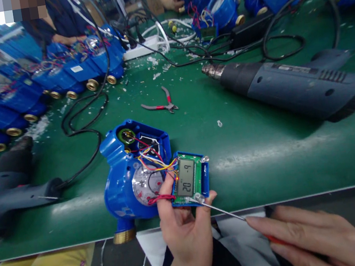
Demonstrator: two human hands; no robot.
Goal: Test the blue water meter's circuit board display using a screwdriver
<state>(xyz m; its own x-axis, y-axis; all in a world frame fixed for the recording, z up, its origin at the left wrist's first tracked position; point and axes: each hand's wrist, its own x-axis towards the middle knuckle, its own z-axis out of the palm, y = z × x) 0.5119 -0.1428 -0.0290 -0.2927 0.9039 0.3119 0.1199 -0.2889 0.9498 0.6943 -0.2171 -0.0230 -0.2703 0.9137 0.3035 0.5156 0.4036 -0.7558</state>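
Quick headcount: two dark grey plastic heat guns (293,84), one left, one right. One pair of cutters with red-and-grey handles (169,106). One long white plastic power strip (143,49), far side. Near: one open round blue meter (118,186), one green circuit board with a grey display (187,178), one thin steel screwdriver with an orange handle (224,211), and two bare hands, left hand (187,229) and right hand (312,230). Two co-workers (59,24), far side. Other blue meters with brass ends (64,76)? At least seven left, three far right; overlaps beat me.

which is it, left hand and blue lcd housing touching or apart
Touching: the head view shows the left hand holding the blue LCD housing, its digits against the edges.
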